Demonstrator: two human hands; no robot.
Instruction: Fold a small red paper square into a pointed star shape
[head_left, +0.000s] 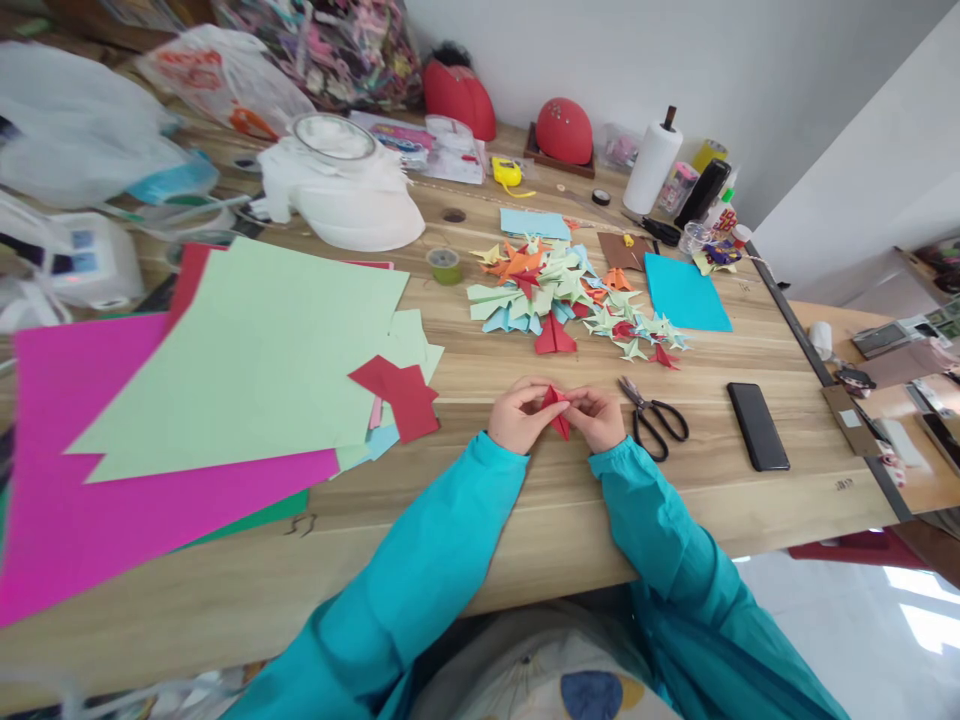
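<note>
My left hand (516,412) and my right hand (600,416) meet over the wooden table (525,500), both pinching a small folded red paper piece (557,408) between the fingertips. The paper is partly folded into a pointed shape. Both arms wear teal sleeves. Black-handled scissors (654,415) lie just right of my right hand. A pile of folded paper shapes (559,290) in green, orange, red and blue lies beyond my hands.
Large sheets of pale green (247,350) and pink paper (112,500) cover the left of the table, with red scraps (401,392) on them. A black phone (757,425) lies at the right, a blue sheet (684,292) behind it. Clutter, a paper towel roll (651,165) and bags line the back.
</note>
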